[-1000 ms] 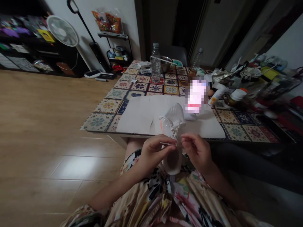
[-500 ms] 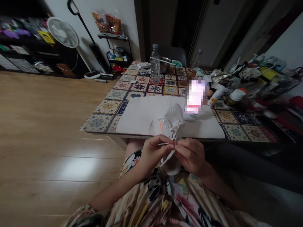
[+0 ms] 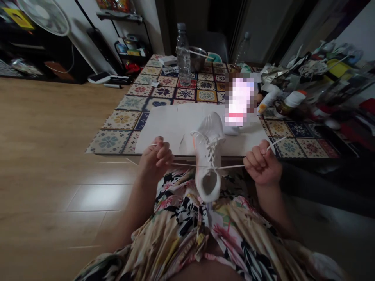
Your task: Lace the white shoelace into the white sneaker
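Note:
A white sneaker [image 3: 208, 152] with an orange accent stands on my lap, toe resting against the table's edge and opening toward me. Its white lace [image 3: 231, 167] runs taut out of both sides of the top eyelets. My left hand [image 3: 156, 157] is closed on the left lace end, left of the shoe. My right hand [image 3: 261, 164] is fisted on the right lace end, whose tip sticks up past my knuckles. Both hands are about level with the shoe's tongue.
The table [image 3: 123, 121] has a patterned tile cloth and a white sheet [image 3: 172, 127] under the shoe's toe. A water bottle [image 3: 183, 54], a metal bowl [image 3: 197, 58] and cluttered bottles [image 3: 288, 103] stand further back and right. Wooden floor lies to the left; a fan [image 3: 43, 15] stands far left.
My hands were together at the lace in front of the shoe; now they have pulled apart to either side, drawing the lace tight. The view has tilted downward.

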`<control>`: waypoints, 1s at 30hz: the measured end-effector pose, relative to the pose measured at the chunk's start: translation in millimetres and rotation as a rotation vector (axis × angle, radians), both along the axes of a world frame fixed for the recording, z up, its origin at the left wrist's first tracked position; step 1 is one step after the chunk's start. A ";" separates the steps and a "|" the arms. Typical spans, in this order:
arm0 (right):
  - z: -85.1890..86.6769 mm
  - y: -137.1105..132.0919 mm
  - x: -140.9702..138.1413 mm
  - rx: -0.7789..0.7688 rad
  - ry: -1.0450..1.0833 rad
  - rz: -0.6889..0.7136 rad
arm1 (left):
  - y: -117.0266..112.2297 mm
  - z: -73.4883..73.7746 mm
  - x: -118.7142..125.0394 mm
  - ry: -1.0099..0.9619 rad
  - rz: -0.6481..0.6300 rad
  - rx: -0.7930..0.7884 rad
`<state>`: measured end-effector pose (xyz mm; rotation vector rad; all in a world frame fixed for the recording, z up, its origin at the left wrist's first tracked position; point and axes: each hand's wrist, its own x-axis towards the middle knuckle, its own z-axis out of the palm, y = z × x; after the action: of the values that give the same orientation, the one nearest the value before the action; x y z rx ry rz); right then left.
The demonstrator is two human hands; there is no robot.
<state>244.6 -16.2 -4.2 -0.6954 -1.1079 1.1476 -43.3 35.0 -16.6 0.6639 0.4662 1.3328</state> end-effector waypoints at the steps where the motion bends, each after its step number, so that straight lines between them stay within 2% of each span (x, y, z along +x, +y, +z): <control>1: -3.0 1.1 9.2 -0.013 -0.064 0.008 | 3.2 -4.0 -7.0 0.054 -0.009 0.019; 4: -9.9 2.8 23.6 0.004 -0.284 0.159 | 6.8 -14.3 -18.3 0.218 -0.027 0.071; 7: -9.4 1.9 17.2 0.117 -0.552 0.293 | 2.0 -16.0 -16.2 0.439 -0.035 0.140; 9: -6.2 -0.2 7.2 0.157 -0.740 0.247 | -3.5 -12.5 -11.2 0.678 -0.116 0.197; 11: -3.2 -2.8 -1.6 0.118 -0.901 0.157 | -8.2 -8.3 -5.9 0.926 -0.222 0.283; 14: -0.9 -5.1 -6.0 0.066 -1.012 0.139 | -10.2 -7.0 -1.0 1.113 -0.313 0.440; 18: -0.7 -2.2 3.9 0.091 -0.944 0.283 | -5.0 -11.2 -4.3 1.033 -0.338 0.564; 22: -3.4 1.3 9.1 0.123 -0.676 0.387 | -6.4 -7.7 -5.8 0.815 -0.334 0.650; 27: -9.8 -0.1 -20.6 0.081 -0.267 0.352 | -22.6 -6.2 17.8 0.485 -0.277 0.456; 30: -14.3 -0.3 -42.4 -0.017 -0.138 0.265 | -26.0 -10.5 34.4 0.394 -0.241 0.400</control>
<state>202.2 -16.4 -18.5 -0.6624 -1.3381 1.3505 -8.8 9.0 -27.1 1.2876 0.4192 1.0730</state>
